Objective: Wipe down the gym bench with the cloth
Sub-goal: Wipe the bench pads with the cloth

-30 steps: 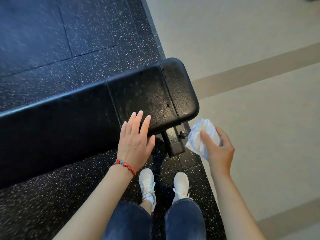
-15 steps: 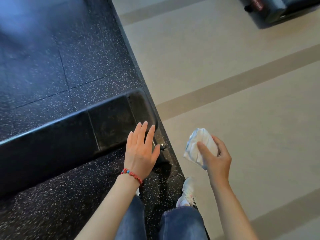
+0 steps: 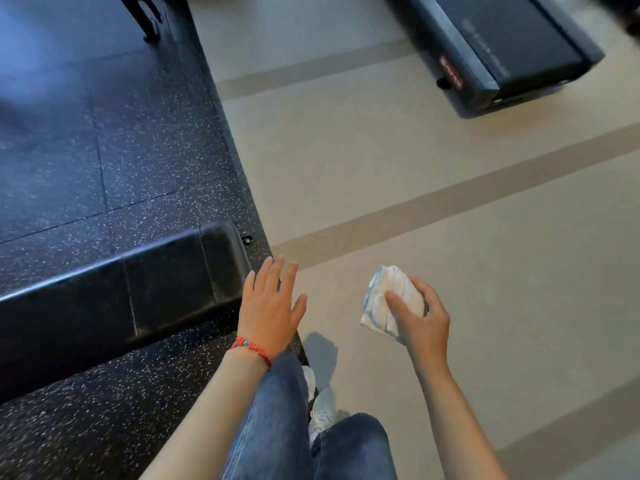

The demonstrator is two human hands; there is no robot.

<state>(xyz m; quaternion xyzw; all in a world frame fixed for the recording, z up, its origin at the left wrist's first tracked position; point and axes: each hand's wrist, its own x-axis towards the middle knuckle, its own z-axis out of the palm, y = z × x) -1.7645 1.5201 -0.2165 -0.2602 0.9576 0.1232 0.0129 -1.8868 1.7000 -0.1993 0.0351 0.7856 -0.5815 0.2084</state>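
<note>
The padded black vinyl gym bench worktop (image 3: 145, 289) has shifted left of the outspread, empty left-hand fingers (image 3: 273, 282), while the right-hand fingers (image 3: 398, 303) grasp the crumpled white-and-blue cloth (image 3: 381, 306) well clear of it, so wiping appears finished or paused.

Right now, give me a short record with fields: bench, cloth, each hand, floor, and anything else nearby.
bench: black padded gym bench, its end at centre left, on the dark speckled rubber floor
cloth: crumpled white cloth with blue trim, off the bench, over the beige floor
right hand: gripping the cloth
left hand: open, fingers spread, empty, just past the bench end; red beaded bracelet on the wrist
nearby: dark machine base, top right
wiping: not under way
</note>
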